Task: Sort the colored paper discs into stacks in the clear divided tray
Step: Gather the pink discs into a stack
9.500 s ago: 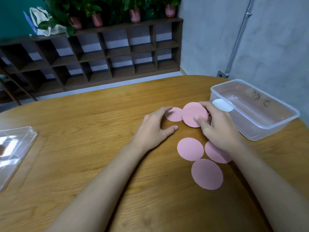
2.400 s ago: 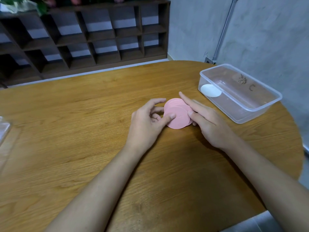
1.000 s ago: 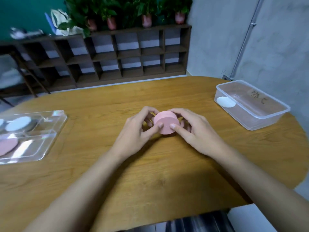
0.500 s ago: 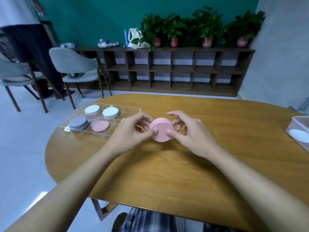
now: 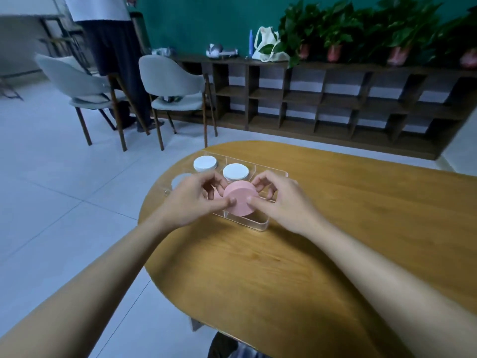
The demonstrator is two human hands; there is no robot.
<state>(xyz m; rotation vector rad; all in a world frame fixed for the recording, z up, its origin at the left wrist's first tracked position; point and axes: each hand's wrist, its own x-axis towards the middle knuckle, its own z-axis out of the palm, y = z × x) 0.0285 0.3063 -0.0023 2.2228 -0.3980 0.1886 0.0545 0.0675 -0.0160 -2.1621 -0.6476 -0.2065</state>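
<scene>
Grip: our left hand [image 5: 192, 200] and right hand [image 5: 280, 202] pinch the thick stack of pink paper discs [image 5: 241, 201] between them
Place: above the clear divided plastic tray [image 5: 260, 224] on the oval wooden table [image 5: 335, 228]
In the way: two white disc stacks [image 5: 235, 171] just behind; our left hand covers a grey stack [image 5: 178, 180]

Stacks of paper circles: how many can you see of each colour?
White stacks: 2
Grey stacks: 1, mostly hidden behind the left hand
Pink stacks: 1, held by both hands, plus a bit of pink in the tray behind the fingers, too hidden to count
Total: 4 stacks
</scene>
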